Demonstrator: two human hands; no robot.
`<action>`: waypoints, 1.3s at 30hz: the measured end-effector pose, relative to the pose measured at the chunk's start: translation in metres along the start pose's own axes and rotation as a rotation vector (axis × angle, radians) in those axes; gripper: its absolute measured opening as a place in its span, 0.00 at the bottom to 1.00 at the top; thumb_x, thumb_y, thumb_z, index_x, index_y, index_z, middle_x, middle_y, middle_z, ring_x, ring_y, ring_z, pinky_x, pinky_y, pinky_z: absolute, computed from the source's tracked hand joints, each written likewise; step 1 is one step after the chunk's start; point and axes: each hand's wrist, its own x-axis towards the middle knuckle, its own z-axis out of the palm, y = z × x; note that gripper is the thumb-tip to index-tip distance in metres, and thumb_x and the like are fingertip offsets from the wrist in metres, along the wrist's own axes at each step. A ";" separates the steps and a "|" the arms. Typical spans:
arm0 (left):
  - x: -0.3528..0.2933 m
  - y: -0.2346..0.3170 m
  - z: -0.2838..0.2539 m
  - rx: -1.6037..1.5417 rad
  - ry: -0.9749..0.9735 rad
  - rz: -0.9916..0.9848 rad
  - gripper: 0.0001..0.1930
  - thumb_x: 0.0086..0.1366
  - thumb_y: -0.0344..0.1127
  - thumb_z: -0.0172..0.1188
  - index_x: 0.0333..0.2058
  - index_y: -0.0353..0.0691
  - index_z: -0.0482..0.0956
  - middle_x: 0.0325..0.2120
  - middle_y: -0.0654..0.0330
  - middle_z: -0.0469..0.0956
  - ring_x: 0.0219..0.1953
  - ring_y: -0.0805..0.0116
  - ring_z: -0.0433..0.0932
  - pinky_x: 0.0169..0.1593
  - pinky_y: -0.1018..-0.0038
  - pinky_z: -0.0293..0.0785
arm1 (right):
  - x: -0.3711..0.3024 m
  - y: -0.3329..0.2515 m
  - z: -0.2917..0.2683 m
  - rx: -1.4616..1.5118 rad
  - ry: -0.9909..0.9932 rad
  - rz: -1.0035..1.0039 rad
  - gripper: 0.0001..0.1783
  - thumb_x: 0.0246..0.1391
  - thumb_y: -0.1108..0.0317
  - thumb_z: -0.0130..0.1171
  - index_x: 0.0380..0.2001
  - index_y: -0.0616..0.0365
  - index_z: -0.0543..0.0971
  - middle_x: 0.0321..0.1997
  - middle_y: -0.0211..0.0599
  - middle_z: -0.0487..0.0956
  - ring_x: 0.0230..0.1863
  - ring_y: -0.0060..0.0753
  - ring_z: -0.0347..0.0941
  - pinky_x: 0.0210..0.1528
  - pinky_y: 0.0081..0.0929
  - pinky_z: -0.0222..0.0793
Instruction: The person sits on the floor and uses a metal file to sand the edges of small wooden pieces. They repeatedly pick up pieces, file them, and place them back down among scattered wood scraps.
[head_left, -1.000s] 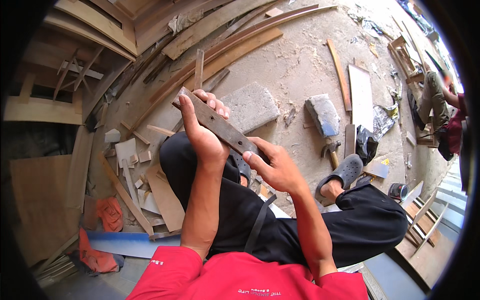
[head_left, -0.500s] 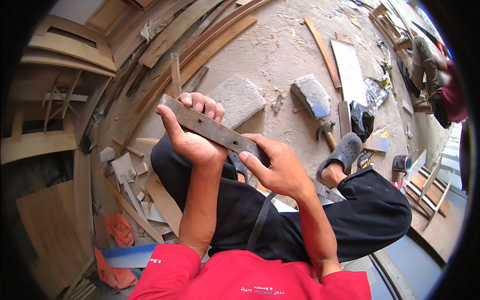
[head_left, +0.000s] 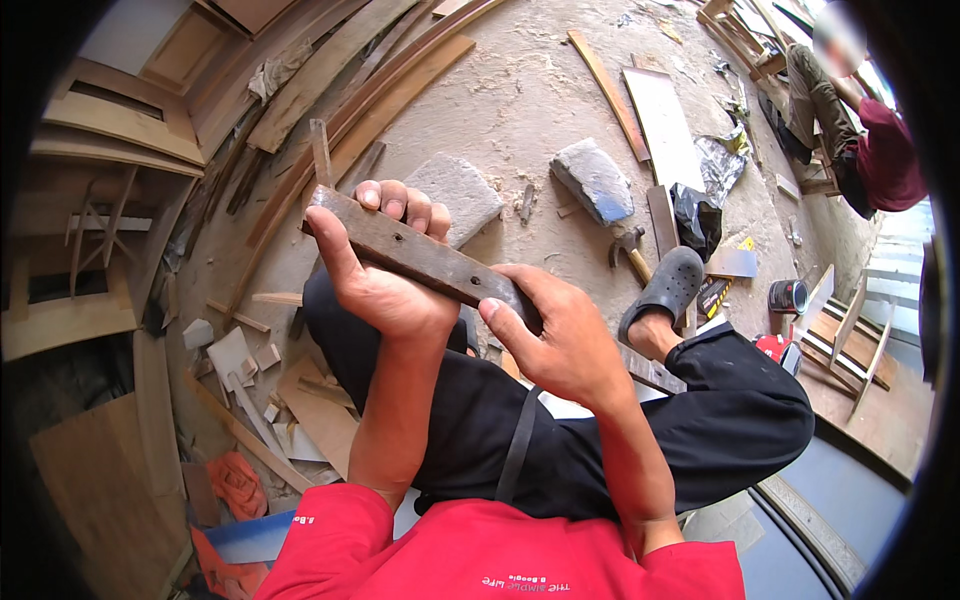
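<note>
Over the person's lap, held up in both hands: dark brown, straight, rectangular wooden bar (head_left: 435,255). Surface worn, uneven in tone, greyish brown on the broad face, darker along the near side. Two small dark round holes in the broad face, one near mid-length, the other closer to the right hand. Left end paler, squared off; right end partly hidden by the hand.

Long axis slants from upper left to lower right; left end points away from the body, out to the person's left, right end nearer the body. Broad face with the holes turned up toward the camera.

Left hand (head_left: 395,295) grips the left part, fingers curled over the far edge, thumb along the near side by the end. Right hand (head_left: 565,340) clasps the right end, thumb on the near edge, index finger along the far one.

Beyond, on the floor: rough grey concrete block (head_left: 455,200), partly behind left hand; second grey block with bluish end (head_left: 590,180); wooden-handled hammer (head_left: 632,255) just beside it.
</note>
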 end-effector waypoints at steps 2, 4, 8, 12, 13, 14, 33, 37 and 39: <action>0.000 0.000 -0.002 -0.008 -0.022 -0.005 0.25 0.62 0.62 0.54 0.31 0.43 0.65 0.26 0.65 0.61 0.27 0.72 0.57 0.33 0.74 0.56 | -0.001 -0.002 0.001 -0.013 0.002 0.010 0.22 0.52 0.54 0.55 0.42 0.62 0.77 0.39 0.51 0.79 0.41 0.53 0.75 0.44 0.39 0.70; -0.001 0.001 -0.004 -0.008 -0.033 -0.007 0.25 0.62 0.62 0.54 0.31 0.43 0.64 0.26 0.65 0.61 0.27 0.71 0.57 0.32 0.75 0.55 | -0.002 -0.003 0.002 -0.029 0.003 0.024 0.22 0.53 0.53 0.55 0.42 0.62 0.77 0.39 0.52 0.79 0.41 0.53 0.75 0.44 0.39 0.70; -0.002 0.001 -0.003 0.011 -0.034 -0.005 0.25 0.62 0.62 0.54 0.31 0.43 0.63 0.26 0.65 0.60 0.27 0.71 0.56 0.32 0.75 0.55 | -0.001 -0.004 0.003 -0.017 -0.002 0.057 0.23 0.53 0.52 0.54 0.41 0.62 0.78 0.38 0.52 0.79 0.41 0.53 0.75 0.44 0.39 0.69; -0.001 -0.004 -0.002 0.009 -0.075 -0.016 0.25 0.62 0.62 0.53 0.30 0.44 0.63 0.26 0.65 0.60 0.27 0.72 0.56 0.33 0.75 0.55 | 0.000 -0.006 0.000 0.014 0.011 0.080 0.23 0.53 0.52 0.55 0.40 0.63 0.78 0.36 0.53 0.79 0.40 0.54 0.76 0.43 0.39 0.69; -0.001 -0.005 -0.002 0.016 -0.090 -0.015 0.25 0.62 0.62 0.53 0.30 0.44 0.63 0.26 0.65 0.60 0.27 0.71 0.56 0.33 0.74 0.55 | 0.000 -0.007 -0.001 0.022 0.016 0.089 0.23 0.53 0.51 0.55 0.40 0.63 0.78 0.36 0.53 0.79 0.40 0.54 0.76 0.43 0.39 0.69; -0.001 -0.008 -0.001 0.015 -0.107 -0.021 0.25 0.62 0.62 0.53 0.31 0.44 0.63 0.26 0.65 0.60 0.27 0.71 0.56 0.33 0.74 0.55 | 0.000 -0.006 -0.002 0.033 0.017 0.104 0.24 0.53 0.51 0.55 0.39 0.63 0.79 0.35 0.53 0.79 0.40 0.54 0.76 0.43 0.39 0.69; -0.009 -0.048 0.012 0.179 -0.380 -0.137 0.27 0.62 0.65 0.50 0.31 0.43 0.61 0.27 0.65 0.55 0.28 0.73 0.53 0.34 0.75 0.53 | -0.024 0.029 -0.006 0.309 0.207 0.042 0.20 0.51 0.58 0.57 0.40 0.64 0.77 0.38 0.50 0.78 0.42 0.49 0.76 0.47 0.35 0.69; -0.010 -0.055 0.012 0.200 -0.389 -0.155 0.27 0.62 0.65 0.50 0.31 0.44 0.61 0.27 0.65 0.55 0.28 0.74 0.53 0.34 0.75 0.53 | -0.023 0.043 -0.001 0.298 0.243 -0.028 0.18 0.55 0.59 0.57 0.42 0.63 0.75 0.30 0.36 0.75 0.32 0.24 0.68 0.37 0.24 0.66; -0.010 -0.058 0.014 0.203 -0.393 -0.162 0.27 0.62 0.65 0.50 0.32 0.43 0.61 0.27 0.65 0.55 0.28 0.74 0.53 0.34 0.75 0.53 | -0.023 0.044 -0.004 0.321 0.228 0.045 0.18 0.56 0.59 0.57 0.42 0.63 0.75 0.30 0.36 0.75 0.33 0.22 0.68 0.37 0.23 0.66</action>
